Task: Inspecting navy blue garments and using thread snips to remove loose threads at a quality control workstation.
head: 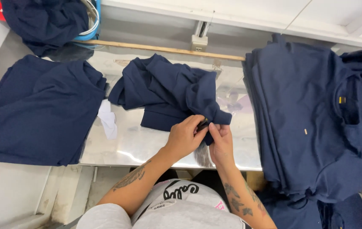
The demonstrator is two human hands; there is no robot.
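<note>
I see a crumpled navy garment [168, 91] lying mid-counter [138, 144], its near corner drawn into both hands. My left hand [185, 135] has its fingers [196, 121] curled shut over that corner from above; my right hand [220, 142] pinches the same fold from below, thumb up. Both forearms angle inward, wrists close together. A small dark item between the fingertips is too hidden to make out. Folded navy stacks flank left [41, 110] and right [312, 118].

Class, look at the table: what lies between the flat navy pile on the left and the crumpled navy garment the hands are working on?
In the head view, a white scrap of cloth lies on the shiny table between the left pile and the crumpled garment.
</note>
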